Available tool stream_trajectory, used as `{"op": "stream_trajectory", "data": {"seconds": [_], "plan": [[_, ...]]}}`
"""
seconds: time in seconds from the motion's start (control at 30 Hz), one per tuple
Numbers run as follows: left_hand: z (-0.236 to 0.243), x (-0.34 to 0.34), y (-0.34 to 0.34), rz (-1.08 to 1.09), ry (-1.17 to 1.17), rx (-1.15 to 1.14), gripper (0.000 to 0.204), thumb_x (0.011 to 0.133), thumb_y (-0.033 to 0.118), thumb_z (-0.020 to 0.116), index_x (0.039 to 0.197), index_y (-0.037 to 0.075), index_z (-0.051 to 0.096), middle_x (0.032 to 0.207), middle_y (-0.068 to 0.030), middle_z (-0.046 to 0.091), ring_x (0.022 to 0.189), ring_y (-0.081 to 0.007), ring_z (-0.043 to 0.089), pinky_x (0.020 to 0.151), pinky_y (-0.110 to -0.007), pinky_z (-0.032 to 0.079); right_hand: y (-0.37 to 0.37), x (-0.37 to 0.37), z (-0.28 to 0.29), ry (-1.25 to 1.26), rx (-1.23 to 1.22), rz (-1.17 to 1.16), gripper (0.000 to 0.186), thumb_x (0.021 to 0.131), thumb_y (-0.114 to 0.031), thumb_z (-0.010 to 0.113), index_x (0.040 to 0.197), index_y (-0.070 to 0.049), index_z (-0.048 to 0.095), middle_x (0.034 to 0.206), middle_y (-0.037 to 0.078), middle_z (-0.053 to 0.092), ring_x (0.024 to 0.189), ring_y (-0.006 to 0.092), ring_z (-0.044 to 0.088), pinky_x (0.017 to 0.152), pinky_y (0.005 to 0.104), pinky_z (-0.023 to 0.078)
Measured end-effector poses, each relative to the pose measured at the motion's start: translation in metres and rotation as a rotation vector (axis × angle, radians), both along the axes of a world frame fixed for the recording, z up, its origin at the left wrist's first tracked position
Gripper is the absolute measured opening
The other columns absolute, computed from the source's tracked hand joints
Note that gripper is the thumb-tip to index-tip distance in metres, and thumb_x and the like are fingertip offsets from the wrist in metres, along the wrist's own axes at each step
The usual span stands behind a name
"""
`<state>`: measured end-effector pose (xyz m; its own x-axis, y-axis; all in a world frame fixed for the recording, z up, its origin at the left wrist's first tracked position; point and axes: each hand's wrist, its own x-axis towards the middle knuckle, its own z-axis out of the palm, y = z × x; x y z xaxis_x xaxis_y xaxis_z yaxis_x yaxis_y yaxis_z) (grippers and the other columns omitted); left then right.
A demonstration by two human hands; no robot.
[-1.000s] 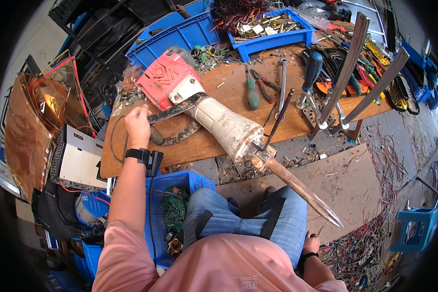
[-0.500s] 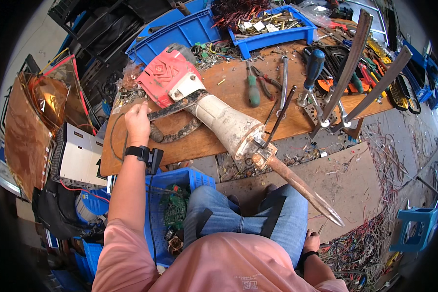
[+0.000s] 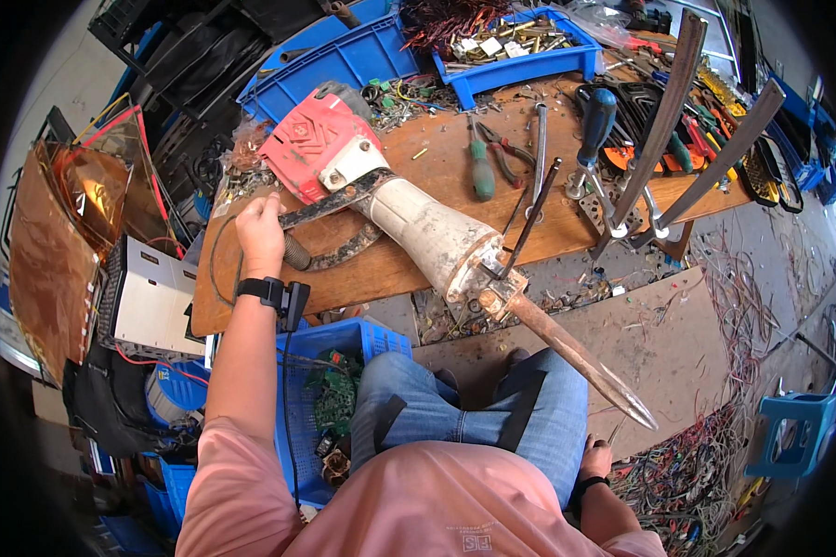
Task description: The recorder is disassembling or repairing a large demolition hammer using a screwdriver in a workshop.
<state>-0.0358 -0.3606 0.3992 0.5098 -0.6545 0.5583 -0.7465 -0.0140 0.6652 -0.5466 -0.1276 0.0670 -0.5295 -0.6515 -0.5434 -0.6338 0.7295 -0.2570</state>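
Note:
A demolition hammer [image 3: 427, 227] with a red and off-white housing lies across the wooden bench, its long chisel bit [image 3: 585, 367] jutting over the near edge toward my right knee. My left hand [image 3: 261, 234] is closed at the end of the hammer's dirty black side handle [image 3: 330, 206], beside the red motor housing [image 3: 316, 139]. Low beside my right thigh, my right hand [image 3: 596, 457] has its fingers curled. A thin sliver shows by those fingertips, too small to name.
On the bench [image 3: 418, 153] lie a green-handled screwdriver [image 3: 480, 167], pliers [image 3: 506, 158], and a blue-handled screwdriver [image 3: 598, 130]. Two metal bars [image 3: 664, 121] rise at the right. Behind stands a blue bin of metal parts [image 3: 520, 65]. A blue crate [image 3: 385, 342] holds circuit boards.
The view has shifted very slightly. Both hands and the demolition hammer stay essentially where they were.

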Motion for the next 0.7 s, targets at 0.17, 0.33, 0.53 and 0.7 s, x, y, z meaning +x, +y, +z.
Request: {"op": "stream_trajectory", "data": {"seconds": [0.17,0.33,0.53,0.7], "plan": [[0.001,-0.003,0.001,0.004,-0.048,-0.006,0.029,0.082,0.019,0.057,0.063,-0.004,0.058,0.059,-0.0078,0.056,0.058,-0.014,0.051,0.06,-0.029,0.04,0.002,-0.002,-0.002,0.005,0.002,0.017,0.04,0.086,-0.039,0.05,0.084,-0.002,0.064,0.084,0.022,0.063,0.084,0.0373,0.061,0.075,0.0442,0.046],[-0.006,0.009,-0.001,0.016,-0.016,0.052,0.029,0.084,0.02,0.056,0.066,-0.002,0.059,0.061,-0.0076,0.058,0.06,-0.014,0.052,0.062,-0.029,0.041,0.005,-0.003,-0.006,0.026,-0.004,0.029,0.041,0.085,-0.04,0.05,0.085,-0.002,0.065,0.084,0.022,0.063,0.084,0.0376,0.061,0.074,0.0442,0.047],[-0.01,0.028,-0.006,-0.015,-0.021,0.042,0.027,0.084,0.019,0.053,0.074,-0.003,0.064,0.068,-0.0105,0.063,0.067,-0.0184,0.057,0.067,-0.031,0.043,0.004,0.0,-0.005,0.014,0.017,0.032,0.043,0.086,-0.041,0.046,0.087,-0.002,0.064,0.088,0.022,0.063,0.086,0.0371,0.06,0.076,0.0444,0.047],[-0.008,0.046,-0.007,0.007,-0.075,0.073,0.03,0.084,0.019,0.05,0.071,-0.006,0.061,0.068,-0.0147,0.062,0.065,-0.0244,0.058,0.065,-0.034,0.042,-0.001,0.0,-0.004,-0.007,0.028,0.035,0.043,0.085,-0.042,0.046,0.088,-0.003,0.064,0.089,0.021,0.063,0.088,0.0361,0.06,0.078,0.044,0.046]]}}
